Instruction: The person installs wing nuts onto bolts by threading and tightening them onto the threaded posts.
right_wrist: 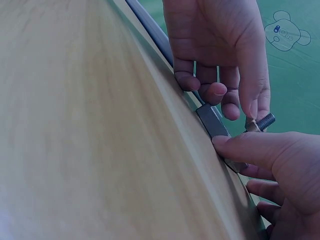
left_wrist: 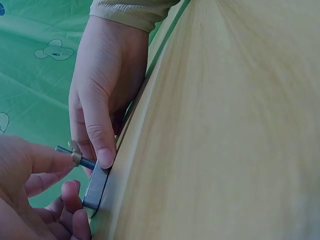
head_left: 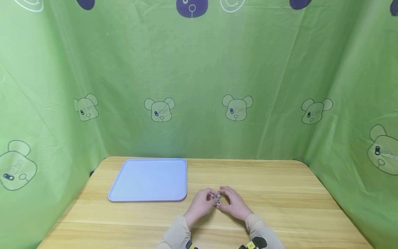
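Note:
A small flat metal block [left_wrist: 96, 189] sits on the wooden table [head_left: 280, 200], with a threaded bolt [left_wrist: 88, 163] standing up from it. A brass-coloured wing nut [left_wrist: 76, 155] is on the bolt's thread, partway down from its end. My left hand [head_left: 201, 203] pinches the wing nut between thumb and index finger; its other fingers curl beside the block. From the other side, my right hand [head_left: 234, 204] grips the block, the thumb [right_wrist: 227, 146] pressed on its near face. Fingers partly cover block and nut in the head view.
A pale blue rectangular tray [head_left: 149, 180] lies at the table's back left, left of my hands. Green curtains [head_left: 199, 131] printed with bear heads hang behind the table and along both sides.

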`<action>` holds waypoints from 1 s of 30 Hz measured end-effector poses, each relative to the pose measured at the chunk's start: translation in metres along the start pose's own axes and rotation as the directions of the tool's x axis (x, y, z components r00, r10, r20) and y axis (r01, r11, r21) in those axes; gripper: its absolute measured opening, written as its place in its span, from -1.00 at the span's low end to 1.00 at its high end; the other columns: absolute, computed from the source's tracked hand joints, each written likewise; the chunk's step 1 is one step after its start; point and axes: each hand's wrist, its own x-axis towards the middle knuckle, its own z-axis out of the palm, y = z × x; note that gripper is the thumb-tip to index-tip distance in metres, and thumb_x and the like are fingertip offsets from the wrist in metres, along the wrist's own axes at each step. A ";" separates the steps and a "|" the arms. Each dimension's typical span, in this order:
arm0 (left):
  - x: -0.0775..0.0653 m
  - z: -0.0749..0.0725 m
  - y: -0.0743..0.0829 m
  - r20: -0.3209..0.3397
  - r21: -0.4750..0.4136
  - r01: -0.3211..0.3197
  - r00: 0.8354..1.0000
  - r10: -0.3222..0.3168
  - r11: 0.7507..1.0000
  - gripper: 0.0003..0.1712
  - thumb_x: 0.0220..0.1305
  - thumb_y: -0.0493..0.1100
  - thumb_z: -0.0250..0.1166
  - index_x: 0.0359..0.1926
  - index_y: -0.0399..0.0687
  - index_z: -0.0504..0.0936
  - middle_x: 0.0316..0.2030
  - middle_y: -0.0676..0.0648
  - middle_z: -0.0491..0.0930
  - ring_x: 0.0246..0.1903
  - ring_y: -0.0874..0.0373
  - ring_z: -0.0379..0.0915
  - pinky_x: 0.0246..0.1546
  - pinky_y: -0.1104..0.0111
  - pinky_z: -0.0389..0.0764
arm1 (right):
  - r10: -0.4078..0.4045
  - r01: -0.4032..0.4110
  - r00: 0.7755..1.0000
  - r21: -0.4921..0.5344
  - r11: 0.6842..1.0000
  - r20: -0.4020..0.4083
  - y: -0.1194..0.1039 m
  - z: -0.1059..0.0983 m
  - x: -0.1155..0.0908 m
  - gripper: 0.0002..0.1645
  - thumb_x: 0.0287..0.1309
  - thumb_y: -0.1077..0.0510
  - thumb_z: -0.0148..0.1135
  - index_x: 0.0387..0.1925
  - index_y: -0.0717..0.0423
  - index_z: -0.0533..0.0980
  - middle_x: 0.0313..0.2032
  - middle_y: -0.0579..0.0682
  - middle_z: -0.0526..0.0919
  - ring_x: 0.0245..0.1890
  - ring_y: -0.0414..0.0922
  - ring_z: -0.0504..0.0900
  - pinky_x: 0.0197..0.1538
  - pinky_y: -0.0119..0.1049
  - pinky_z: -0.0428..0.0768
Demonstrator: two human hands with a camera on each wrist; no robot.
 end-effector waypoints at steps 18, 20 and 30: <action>-0.002 0.001 0.001 -0.026 -0.068 0.060 0.998 -0.062 0.996 -0.74 0.08 -0.27 0.39 -0.31 -0.15 0.44 -0.38 0.02 0.50 -0.38 0.24 0.37 -0.36 0.47 0.43 | 0.005 -0.005 1.000 0.012 1.000 0.003 0.000 0.000 0.000 -0.29 -0.05 -0.07 0.46 0.12 0.13 0.49 0.34 0.24 0.35 0.42 0.31 0.15 0.40 0.36 0.00; -0.002 0.000 0.001 -0.020 -0.068 0.053 0.998 -0.054 0.996 -0.73 0.04 -0.27 0.41 -0.29 -0.15 0.46 -0.37 0.00 0.50 -0.38 0.24 0.37 -0.36 0.47 0.44 | -0.001 0.001 1.000 0.009 1.000 0.003 0.001 -0.001 0.000 -0.30 -0.04 -0.07 0.46 0.13 0.13 0.49 0.34 0.25 0.35 0.42 0.31 0.16 0.39 0.36 0.02; -0.002 -0.001 0.002 0.014 -0.072 0.031 0.999 -0.030 0.997 -0.68 0.00 -0.25 0.45 -0.20 -0.17 0.57 -0.38 -0.07 0.51 -0.43 0.24 0.33 -0.45 0.47 0.41 | -0.011 0.011 1.000 -0.014 1.000 0.005 0.003 0.000 0.000 -0.30 -0.03 -0.06 0.44 0.14 0.14 0.48 0.34 0.27 0.35 0.42 0.32 0.15 0.39 0.36 0.02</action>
